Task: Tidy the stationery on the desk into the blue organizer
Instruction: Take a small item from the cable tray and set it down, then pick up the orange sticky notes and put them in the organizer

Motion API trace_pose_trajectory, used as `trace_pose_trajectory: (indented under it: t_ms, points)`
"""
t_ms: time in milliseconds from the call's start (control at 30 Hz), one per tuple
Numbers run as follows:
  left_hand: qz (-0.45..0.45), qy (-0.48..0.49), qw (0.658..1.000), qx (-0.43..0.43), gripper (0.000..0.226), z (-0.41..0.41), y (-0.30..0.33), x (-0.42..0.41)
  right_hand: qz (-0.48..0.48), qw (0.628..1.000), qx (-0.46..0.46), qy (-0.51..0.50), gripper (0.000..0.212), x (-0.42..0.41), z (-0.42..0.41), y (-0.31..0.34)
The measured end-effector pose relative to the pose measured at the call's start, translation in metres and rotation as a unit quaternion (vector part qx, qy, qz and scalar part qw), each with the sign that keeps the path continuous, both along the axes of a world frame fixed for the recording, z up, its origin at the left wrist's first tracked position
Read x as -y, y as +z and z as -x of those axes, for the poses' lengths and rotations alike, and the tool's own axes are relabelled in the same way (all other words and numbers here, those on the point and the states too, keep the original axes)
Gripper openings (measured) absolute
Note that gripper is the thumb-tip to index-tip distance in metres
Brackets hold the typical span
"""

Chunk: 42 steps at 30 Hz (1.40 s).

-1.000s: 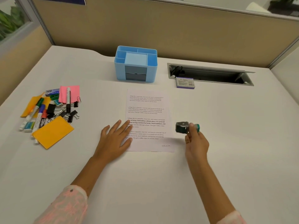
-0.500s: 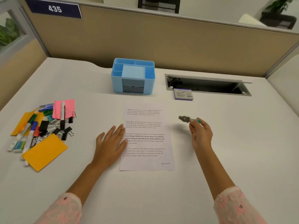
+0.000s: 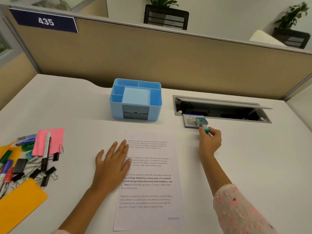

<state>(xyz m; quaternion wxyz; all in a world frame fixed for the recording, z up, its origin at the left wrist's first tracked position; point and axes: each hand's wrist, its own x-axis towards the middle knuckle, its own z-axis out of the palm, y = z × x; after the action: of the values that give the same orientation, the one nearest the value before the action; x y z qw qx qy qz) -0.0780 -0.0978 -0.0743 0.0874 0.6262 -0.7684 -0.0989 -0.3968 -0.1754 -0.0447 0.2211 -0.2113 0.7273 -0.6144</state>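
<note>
My right hand (image 3: pixel 209 141) grips the handle of a small teal stamp (image 3: pixel 201 122), whose head rests on a purple-edged ink pad (image 3: pixel 190 121). Flat on the left edge of a printed sheet (image 3: pixel 150 179) lies my left hand (image 3: pixel 112 163), fingers spread. The blue organizer (image 3: pixel 135 100) stands at the back centre with its compartments empty. At the far left lies a pile of markers (image 3: pixel 5 168), binder clips (image 3: pixel 36 171), pink (image 3: pixel 55 139) and orange sticky notes (image 3: pixel 20 201), and a black pen (image 3: pixel 46 152).
An open cable slot (image 3: pixel 221 109) is sunk into the desk right behind the ink pad. A tan partition wall (image 3: pixel 152 56) runs along the desk's back edge. White desk surface stretches to the right of the sheet.
My right hand has carried the stamp away from the sheet, forward and right, onto the ink pad. My left hand stays on the paper. The camera has tilted upward.
</note>
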Motion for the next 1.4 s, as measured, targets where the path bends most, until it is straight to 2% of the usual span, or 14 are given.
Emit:
trace_pose_trajectory:
  t_ms: [233, 533, 800, 967, 1067, 1200, 1400]
  points:
    - [0.0, -0.001, 1.0, 0.01, 0.061, 0.001, 0.002, 0.001, 0.002, 0.996, -0.081, 0.021, 0.024, 0.021, 0.008, -0.025]
    - [0.001, -0.002, 1.0, 0.024, 0.062, 0.001, 0.003, 0.002, 0.006, 0.994, -0.104, 0.034, 0.03, 0.028, 0.011, -0.03]
    - [0.0, -0.005, 1.0, 0.002, 0.064, -0.001, 0.001, -0.001, -0.019, 0.991, -0.127, 0.046, 0.059, 0.008, 0.014, -0.027]
    - [0.005, -0.004, 0.999, -0.038, 0.064, -0.004, 0.0, -0.005, -0.018, 0.984, -0.139, 0.113, 0.049, -0.039, 0.002, -0.025]
    - [0.007, 0.003, 0.998, -0.061, 0.064, -0.005, 0.003, -0.013, -0.037, 0.957, -0.195, 0.211, 0.035, -0.076, -0.007, -0.027]
    - [0.011, 0.005, 0.998, -0.058, 0.065, -0.009, 0.004, -0.034, -0.043, 0.874, -0.36, 0.323, 0.028, -0.128, -0.02, -0.034]
    - [0.012, 0.013, 0.999, -0.04, 0.067, -0.016, 0.007, -0.074, -0.081, 0.828, -0.415, 0.369, 0.036, -0.184, -0.027, -0.037]
